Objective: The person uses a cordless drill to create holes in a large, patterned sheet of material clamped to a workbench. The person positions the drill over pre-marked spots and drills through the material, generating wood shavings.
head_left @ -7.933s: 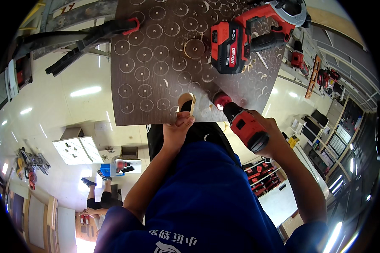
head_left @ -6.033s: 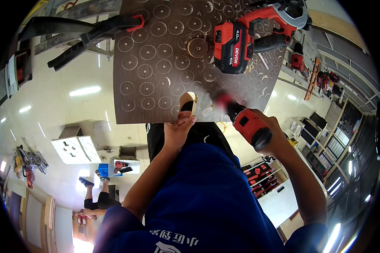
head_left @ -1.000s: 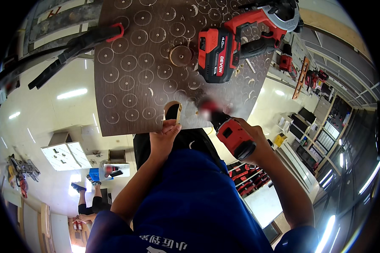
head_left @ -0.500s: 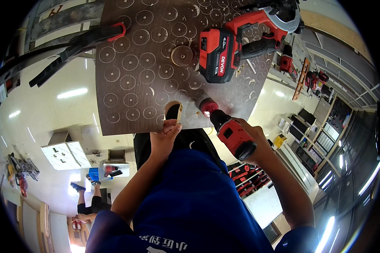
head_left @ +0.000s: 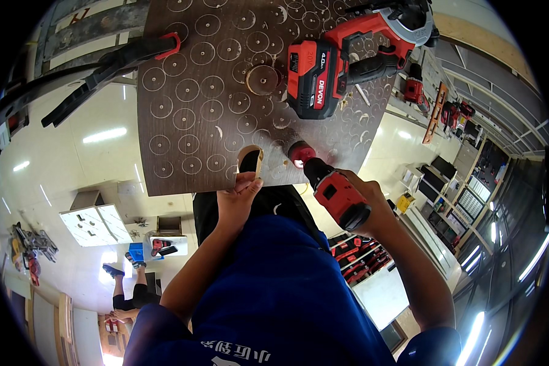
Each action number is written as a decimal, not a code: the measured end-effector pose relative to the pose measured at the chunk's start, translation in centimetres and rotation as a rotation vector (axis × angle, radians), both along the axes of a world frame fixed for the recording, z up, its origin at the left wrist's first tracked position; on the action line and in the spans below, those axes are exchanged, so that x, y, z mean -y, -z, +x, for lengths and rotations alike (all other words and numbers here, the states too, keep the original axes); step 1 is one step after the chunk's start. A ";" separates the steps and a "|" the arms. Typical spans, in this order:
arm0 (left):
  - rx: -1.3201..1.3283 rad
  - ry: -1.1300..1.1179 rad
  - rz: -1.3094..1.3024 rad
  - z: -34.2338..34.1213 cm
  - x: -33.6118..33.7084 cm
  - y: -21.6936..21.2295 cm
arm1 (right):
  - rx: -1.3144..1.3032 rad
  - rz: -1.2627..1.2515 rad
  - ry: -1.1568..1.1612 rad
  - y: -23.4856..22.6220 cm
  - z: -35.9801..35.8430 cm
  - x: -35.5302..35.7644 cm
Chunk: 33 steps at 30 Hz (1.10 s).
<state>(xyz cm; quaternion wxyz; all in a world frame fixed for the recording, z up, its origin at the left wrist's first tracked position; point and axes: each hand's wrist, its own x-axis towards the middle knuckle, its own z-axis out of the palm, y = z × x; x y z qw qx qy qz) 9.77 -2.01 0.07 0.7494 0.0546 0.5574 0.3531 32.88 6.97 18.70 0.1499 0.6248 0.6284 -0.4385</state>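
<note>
My right hand (head_left: 365,204) is wrapped round a red and black cordless drill (head_left: 341,198). A red hole saw (head_left: 300,154) in its chuck meets the dark brown wood-look board (head_left: 183,131). My left hand (head_left: 241,192) is closed on the board's near edge, at a rounded cut-out (head_left: 251,160) with pale wood showing on its rim. Circular score marks with centre holes cover much of the board. A round cut disc (head_left: 262,80) lies further in. Whether the hole saw is turning, I cannot tell.
A red and black cordless saw (head_left: 372,55) with a big battery rests at the board's far right. A black and red clamp (head_left: 134,53) reaches over the left edge. Tool shelves (head_left: 470,189) stand at right. Another person's legs (head_left: 128,287) show at lower left.
</note>
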 end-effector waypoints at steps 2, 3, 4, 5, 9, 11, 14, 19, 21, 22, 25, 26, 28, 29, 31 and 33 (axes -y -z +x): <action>0.003 -0.001 -0.003 0.0 0.0 -0.1 | 0.017 -0.013 0.008 0.0 0.0 0.1; 0.007 -0.001 -0.004 0.0 0.0 -0.1 | 0.027 -0.020 0.014 0.0 0.0 0.1; 0.010 -0.001 -0.005 0.0 0.0 -0.1 | 0.031 -0.021 0.011 0.1 0.0 0.0; 0.013 -0.002 -0.007 0.0 0.0 -0.1 | 0.036 -0.024 0.008 0.1 0.0 0.0; 0.005 -0.018 0.015 0.1 0.1 0.2 | 0.010 0.023 -0.069 -0.1 -0.2 -0.2; 0.006 -0.009 0.008 0.0 -0.1 -0.2 | 0.001 0.046 -0.105 -0.2 -0.2 -0.1; -0.001 0.040 -0.004 -0.1 -0.1 -0.1 | -0.002 0.037 -0.090 0.0 0.1 -0.1; -0.015 0.002 -0.003 0.0 -0.2 -0.1 | 0.011 -0.015 -0.013 0.0 0.0 -0.2; -0.018 0.005 -0.010 0.1 -0.2 -0.1 | 0.013 -0.037 0.020 -0.2 -0.2 -0.1; -0.023 0.023 -0.008 0.0 -0.2 -0.1 | 0.009 -0.043 0.041 -0.2 -0.3 -0.2; -0.033 0.056 -0.021 -0.3 -0.3 -0.2 | -0.050 -0.011 0.054 0.0 0.1 -0.1; -0.037 0.063 -0.028 -0.3 -0.3 -0.3 | -0.047 -0.012 0.071 -0.2 0.0 -0.1; -0.053 0.048 -0.011 0.0 -0.3 -0.4 | -0.043 -0.010 0.105 -0.6 -0.3 -0.1; -0.050 0.041 -0.018 0.1 -0.2 -0.4 | -0.056 0.002 0.099 -0.6 -0.2 0.0; -0.015 0.047 -0.012 -0.2 -0.3 -0.1 | -0.065 -0.016 0.101 -0.9 -0.1 -0.2; -0.037 0.052 -0.042 -0.4 -0.1 -0.1 | -0.091 -0.030 0.107 -1.1 -0.1 -0.2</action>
